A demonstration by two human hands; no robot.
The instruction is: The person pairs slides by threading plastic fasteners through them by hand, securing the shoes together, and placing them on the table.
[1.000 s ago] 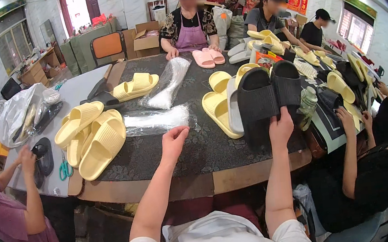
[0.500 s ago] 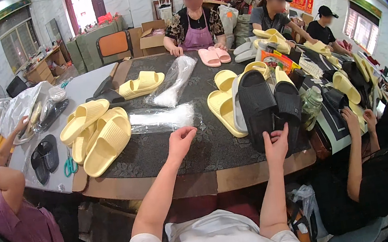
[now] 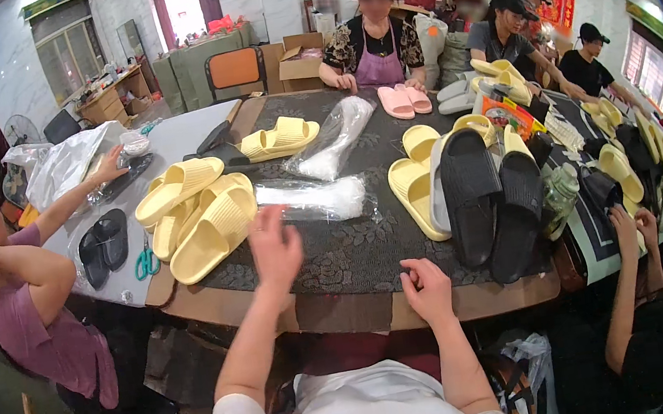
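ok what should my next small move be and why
Probably take hold of the nearest yellow slipper with your left hand: that hand looks empty, its fingers extended close beside the slipper, and your right hand also looks empty, near the table edge.

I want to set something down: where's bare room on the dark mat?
The mat is bare between the nearer plastic bag and the right hand, bounded left by yellow slippers and the left hand, right by black slippers. Right of the jar, more slippers crowd together.
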